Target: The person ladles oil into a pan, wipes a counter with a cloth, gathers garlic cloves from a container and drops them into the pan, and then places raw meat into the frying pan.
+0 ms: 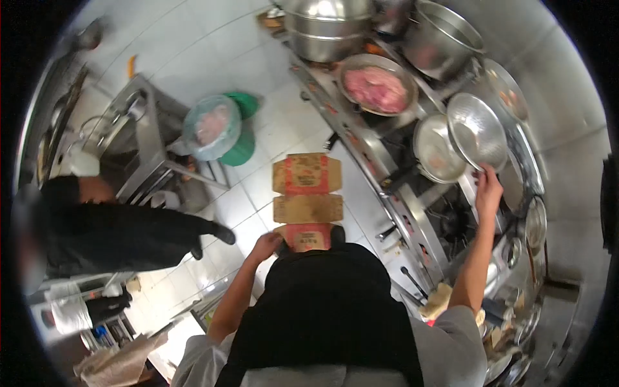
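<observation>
My right hand (488, 190) reaches over the stove, its fingers closed on the near rim of a metal colander (480, 129). The colander is tilted above a shallow metal pan (437, 151) and overlaps its right edge. Some pale reddish bits lie in that pan. My left hand (266, 246) hangs low beside my black apron (325, 290), fingers loosely bent, with nothing visible in it. Just beyond it, a flattened cardboard box (308, 208) lies on the floor.
On the stove stand a pan (350, 69) of raw pink meat, a large steamer pot (329, 29) and a deep pot (438, 42). A green bin (238, 148) with a clear liner stands by a steel table (151, 129). Another person (122, 235) in black stands at the left.
</observation>
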`<act>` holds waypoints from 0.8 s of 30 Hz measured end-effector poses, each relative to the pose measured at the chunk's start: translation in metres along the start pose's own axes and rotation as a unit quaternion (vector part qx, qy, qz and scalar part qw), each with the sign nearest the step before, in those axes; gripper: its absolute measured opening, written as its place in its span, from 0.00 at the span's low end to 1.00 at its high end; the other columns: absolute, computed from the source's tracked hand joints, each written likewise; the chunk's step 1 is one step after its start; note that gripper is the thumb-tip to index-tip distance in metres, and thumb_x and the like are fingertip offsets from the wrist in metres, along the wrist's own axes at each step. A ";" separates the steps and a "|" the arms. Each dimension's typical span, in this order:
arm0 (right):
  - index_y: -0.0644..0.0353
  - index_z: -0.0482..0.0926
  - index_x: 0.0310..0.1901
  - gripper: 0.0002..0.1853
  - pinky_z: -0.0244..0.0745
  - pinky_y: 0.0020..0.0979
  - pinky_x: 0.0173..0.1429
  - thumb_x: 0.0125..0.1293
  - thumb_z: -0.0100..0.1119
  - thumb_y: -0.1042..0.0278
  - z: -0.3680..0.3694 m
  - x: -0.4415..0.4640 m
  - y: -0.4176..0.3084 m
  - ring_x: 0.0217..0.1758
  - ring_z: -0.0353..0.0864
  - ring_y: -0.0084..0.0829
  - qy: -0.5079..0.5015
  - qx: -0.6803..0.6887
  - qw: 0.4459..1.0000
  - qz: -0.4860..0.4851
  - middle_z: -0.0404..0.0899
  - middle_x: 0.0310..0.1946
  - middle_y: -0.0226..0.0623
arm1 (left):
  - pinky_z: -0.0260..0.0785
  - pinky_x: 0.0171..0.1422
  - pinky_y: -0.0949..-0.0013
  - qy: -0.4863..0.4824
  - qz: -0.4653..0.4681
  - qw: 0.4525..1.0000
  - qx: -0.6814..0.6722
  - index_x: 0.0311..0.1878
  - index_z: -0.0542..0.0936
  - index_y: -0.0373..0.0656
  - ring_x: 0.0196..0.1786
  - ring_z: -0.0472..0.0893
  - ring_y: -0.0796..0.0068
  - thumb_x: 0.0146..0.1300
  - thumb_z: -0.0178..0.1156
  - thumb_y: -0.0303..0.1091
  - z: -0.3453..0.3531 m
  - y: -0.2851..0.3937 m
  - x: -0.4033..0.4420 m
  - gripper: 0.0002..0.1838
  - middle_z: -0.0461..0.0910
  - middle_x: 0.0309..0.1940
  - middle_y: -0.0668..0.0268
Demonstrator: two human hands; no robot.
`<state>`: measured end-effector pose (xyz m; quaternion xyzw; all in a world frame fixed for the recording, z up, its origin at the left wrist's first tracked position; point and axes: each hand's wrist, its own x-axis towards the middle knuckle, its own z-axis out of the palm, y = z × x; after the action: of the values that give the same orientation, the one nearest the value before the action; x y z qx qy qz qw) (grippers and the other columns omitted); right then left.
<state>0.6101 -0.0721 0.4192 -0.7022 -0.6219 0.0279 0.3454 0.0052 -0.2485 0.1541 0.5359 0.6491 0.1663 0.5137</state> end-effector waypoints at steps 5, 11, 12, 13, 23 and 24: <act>0.65 0.76 0.47 0.10 0.72 0.28 0.43 0.68 0.47 0.78 0.032 -0.022 -0.139 0.35 0.78 0.28 -0.091 0.077 0.992 -0.041 0.79 0.34 0.43 | 0.73 0.46 0.70 0.063 0.150 0.984 -0.065 0.65 0.63 0.37 0.43 0.78 0.70 0.61 0.64 0.38 -0.095 0.129 0.020 0.32 0.78 0.44 0.57; 0.62 0.77 0.45 0.11 0.74 0.33 0.45 0.62 0.49 0.81 0.147 -0.058 -0.280 0.40 0.81 0.42 -0.228 0.142 0.946 -0.179 0.80 0.39 0.46 | 0.66 0.63 0.57 0.134 0.320 0.934 0.088 0.73 0.52 0.49 0.67 0.63 0.53 0.54 0.68 0.35 -0.207 0.221 -0.014 0.47 0.56 0.68 0.49; 0.62 0.77 0.45 0.12 0.74 0.34 0.45 0.61 0.49 0.82 0.167 -0.064 -0.302 0.40 0.81 0.44 -0.249 0.161 0.932 -0.208 0.80 0.39 0.46 | 0.65 0.64 0.56 0.144 0.310 0.938 0.063 0.73 0.51 0.49 0.68 0.63 0.53 0.53 0.69 0.35 -0.220 0.213 -0.015 0.48 0.55 0.69 0.49; 0.61 0.77 0.45 0.12 0.74 0.34 0.45 0.60 0.50 0.81 0.185 -0.071 -0.328 0.39 0.81 0.43 -0.274 0.167 0.930 -0.179 0.80 0.37 0.46 | 0.64 0.65 0.56 0.154 0.303 0.940 0.038 0.73 0.51 0.50 0.68 0.62 0.53 0.52 0.70 0.35 -0.235 0.207 -0.014 0.49 0.54 0.69 0.50; 0.61 0.76 0.45 0.12 0.73 0.37 0.44 0.59 0.52 0.81 0.335 -0.032 -0.489 0.39 0.79 0.47 -0.360 0.233 0.840 -0.333 0.78 0.35 0.48 | 0.65 0.59 0.58 0.305 0.238 0.921 0.031 0.43 0.75 0.40 0.55 0.72 0.50 0.45 0.73 0.33 -0.370 0.126 0.012 0.22 0.71 0.49 0.54; 0.60 0.77 0.45 0.12 0.73 0.37 0.44 0.58 0.53 0.81 0.351 -0.022 -0.505 0.39 0.79 0.47 -0.362 0.247 0.831 -0.342 0.78 0.34 0.48 | 0.66 0.58 0.58 0.329 0.218 0.918 0.027 0.42 0.75 0.40 0.54 0.72 0.51 0.45 0.73 0.33 -0.382 0.120 0.015 0.21 0.71 0.48 0.54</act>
<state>0.0095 0.0603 0.4070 -0.2752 -0.8754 0.3129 0.2451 -0.2532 -0.0633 0.3979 0.5928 0.6525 0.4240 0.2074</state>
